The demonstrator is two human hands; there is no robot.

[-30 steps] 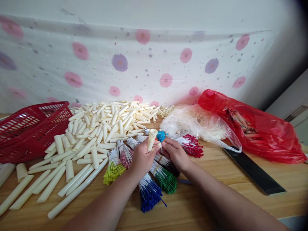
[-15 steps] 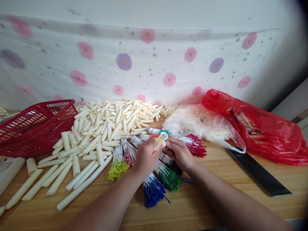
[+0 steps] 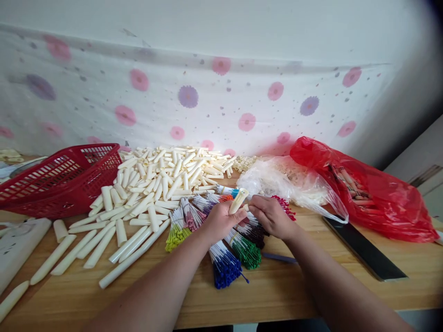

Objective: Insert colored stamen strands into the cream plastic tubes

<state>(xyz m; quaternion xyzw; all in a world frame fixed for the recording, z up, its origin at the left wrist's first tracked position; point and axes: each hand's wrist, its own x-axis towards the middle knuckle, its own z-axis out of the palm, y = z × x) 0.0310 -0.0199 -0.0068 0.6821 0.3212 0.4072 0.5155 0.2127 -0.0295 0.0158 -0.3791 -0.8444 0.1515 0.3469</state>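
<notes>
My left hand (image 3: 218, 221) is closed around a short cream tube (image 3: 238, 201), held tilted above the wooden table (image 3: 311, 281). My right hand (image 3: 272, 216) is pinched at the tube's lower end; what its fingertips hold is hidden. Under both hands lie bundles of thin sticks with coloured tips: yellow (image 3: 176, 231), blue (image 3: 225, 266), green (image 3: 247, 252), red (image 3: 284, 203) and dark ones. A big pile of cream tubes (image 3: 166, 177) lies just behind and to the left.
A red plastic basket (image 3: 58, 177) stands at the left. At the back right lie a clear plastic bag (image 3: 290, 182) and a red plastic bag (image 3: 367, 193). A flat black bar (image 3: 363, 249) lies on the right. A white object (image 3: 15, 244) sits at the left edge.
The view has shifted, so everything sits further right and lower. The tube in my left hand has tipped from nearly upright to slanting right. Both hands stay together at it.
</notes>
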